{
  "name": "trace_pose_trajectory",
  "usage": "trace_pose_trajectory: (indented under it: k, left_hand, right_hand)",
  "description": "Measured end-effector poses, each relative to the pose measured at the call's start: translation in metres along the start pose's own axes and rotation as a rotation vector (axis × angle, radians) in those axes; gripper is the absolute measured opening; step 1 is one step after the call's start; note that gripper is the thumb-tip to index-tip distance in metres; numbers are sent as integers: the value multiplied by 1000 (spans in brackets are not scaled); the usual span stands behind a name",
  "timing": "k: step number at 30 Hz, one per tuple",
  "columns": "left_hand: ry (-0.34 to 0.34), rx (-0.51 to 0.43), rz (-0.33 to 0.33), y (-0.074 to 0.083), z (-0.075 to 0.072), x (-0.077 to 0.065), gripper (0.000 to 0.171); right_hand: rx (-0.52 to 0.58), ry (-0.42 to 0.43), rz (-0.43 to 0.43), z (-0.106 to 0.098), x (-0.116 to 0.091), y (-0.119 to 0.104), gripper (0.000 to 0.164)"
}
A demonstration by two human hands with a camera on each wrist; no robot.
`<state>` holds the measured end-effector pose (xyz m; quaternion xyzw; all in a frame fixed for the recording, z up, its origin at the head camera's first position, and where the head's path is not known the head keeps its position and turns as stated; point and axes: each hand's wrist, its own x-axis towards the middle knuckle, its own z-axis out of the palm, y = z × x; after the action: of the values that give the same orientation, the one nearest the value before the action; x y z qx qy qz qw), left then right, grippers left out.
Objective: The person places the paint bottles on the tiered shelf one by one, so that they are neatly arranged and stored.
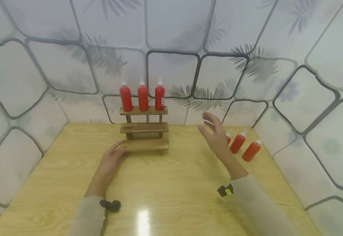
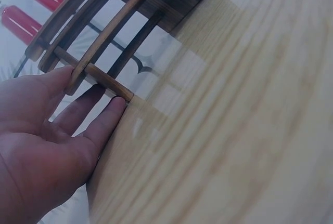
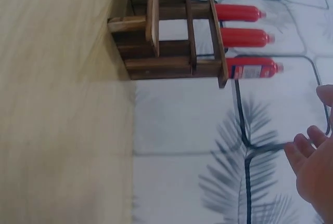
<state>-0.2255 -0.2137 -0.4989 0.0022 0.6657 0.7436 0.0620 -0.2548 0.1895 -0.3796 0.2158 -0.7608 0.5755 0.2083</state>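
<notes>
A three-tier wooden display rack (image 1: 144,127) stands on the table near the back wall. Three red squeeze bottles (image 1: 143,98) with pointed white nozzles stand in a row on its top tier. My left hand (image 1: 110,160) grips the left end of the bottom tier, thumb and fingers curled about that corner in the left wrist view. My right hand (image 1: 217,139) is raised over the table right of the rack, its fingers loosely bent and holding nothing. Beyond it, more red bottles (image 1: 238,143) stand on the table, one partly hidden behind the hand.
The pale wood table (image 1: 159,183) meets a patterned back wall (image 1: 174,75) close behind the rack. Side walls rise at left and right, the right one near the bottles. A dark wrist camera (image 1: 110,206) sits at the left cuff, another camera (image 1: 225,190) at the right.
</notes>
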Motion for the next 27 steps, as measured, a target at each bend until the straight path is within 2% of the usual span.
trace_pose_trajectory:
  k: [7,12,18,22,27]
  left_hand:
    - [-5,27,-12,-1,1,1,62]
    - [-4,31,-17,-1,0,0,61]
    - [-13,15,-16,0,-1,-3,61]
    - [-17,3,-17,0,0,-3,62]
    - [-25,32,-7,1,0,-4,62]
  right_hand:
    - [-58,156,132,-45,-35,17,49]
    - [-70,264,249,-65,-51,27,49]
    - [-116,276,372,-77,-64,42,57]
    - [-93,286,434,-79,-68,58,59]
    - [-46,311,425,-77,-67,77,53]
